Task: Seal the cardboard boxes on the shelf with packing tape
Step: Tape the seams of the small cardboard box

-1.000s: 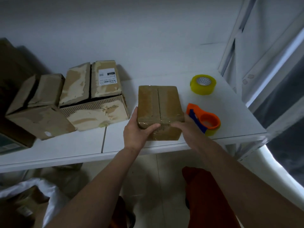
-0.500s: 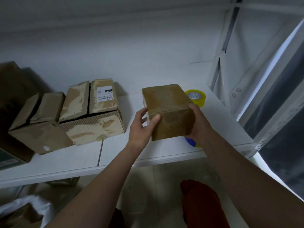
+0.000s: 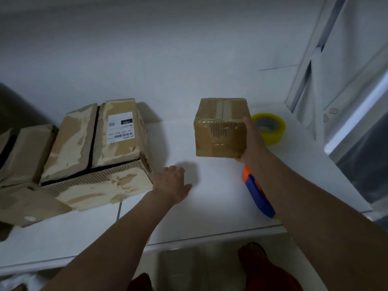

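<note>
A: Cardboard, small taped box [image 3: 220, 131] now lifted off the shelf [image 3: 210, 206], centre-right of frame; a second ago it sat flat with both hands on it.

B: Hands?

A: Right hand [image 3: 253, 141] grasping the box's right side alone. Left hand [image 3: 171, 185] released, fingers spread, low beside the open labelled box [image 3: 98, 152] at left.

B: Meaning?

A: Likely this one's sealed, next box due. Tape roll [image 3: 269, 128] behind, dispenser [image 3: 257, 192] under right forearm.
</note>
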